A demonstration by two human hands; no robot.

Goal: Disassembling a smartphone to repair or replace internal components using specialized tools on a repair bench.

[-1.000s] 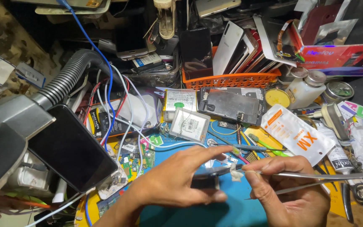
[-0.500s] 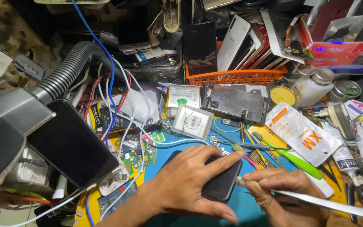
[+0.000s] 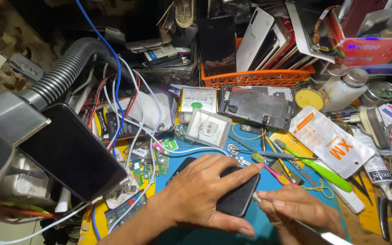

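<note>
My left hand (image 3: 203,193) lies flat over a black phone (image 3: 239,195) on the blue work mat (image 3: 171,174), fingers spread across its back and pressing it down. My right hand (image 3: 296,211) is at the phone's right edge, closed around a thin metal pry tool (image 3: 316,230). The tool's tip touches the phone's right side near the corner. The tool's handle runs off toward the lower right.
Behind the mat lie an opened phone frame (image 3: 256,106), a small battery pack (image 3: 207,128), a white pouch (image 3: 330,140), a green-handled tool (image 3: 323,170) and tangled cables (image 3: 128,115). An orange basket (image 3: 255,77) holds several phones. A dark screen (image 3: 69,152) and grey hose (image 3: 64,72) stand left.
The phone has been laid flat on the mat and my left hand has spread over it. My right hand has brought the tool's tip down to the phone's right edge.
</note>
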